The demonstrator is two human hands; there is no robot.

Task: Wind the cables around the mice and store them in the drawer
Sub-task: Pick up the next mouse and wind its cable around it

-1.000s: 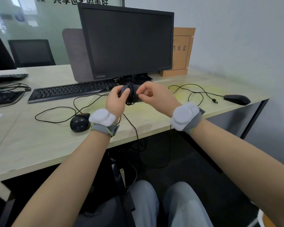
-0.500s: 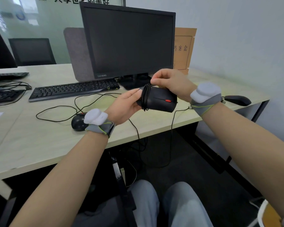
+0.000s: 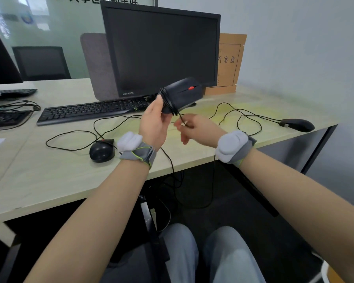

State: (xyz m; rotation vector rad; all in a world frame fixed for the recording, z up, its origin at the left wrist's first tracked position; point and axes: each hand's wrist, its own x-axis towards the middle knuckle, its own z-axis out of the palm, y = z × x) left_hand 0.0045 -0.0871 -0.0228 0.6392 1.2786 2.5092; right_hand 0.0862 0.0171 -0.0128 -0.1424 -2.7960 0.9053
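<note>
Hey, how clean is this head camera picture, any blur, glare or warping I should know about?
Head view: the right hand is motion-blurred, while the left hand and the mouse it holds stay sharp; the wide lens bows the desk edge; the monitor screen shows no strong glare.

Black mouse with red scroll wheel (image 3: 182, 92): raised off desk, tilted, nose toward 2 o'clock, several cable (image 3: 168, 103) turns around rear end; loose tail drops toward 6 o'clock. Second black mouse (image 3: 101, 150) flat on desk at 8 o'clock. Third black mouse (image 3: 298, 125) near the desk edge at 3 o'clock, cable looped loosely.
</note>
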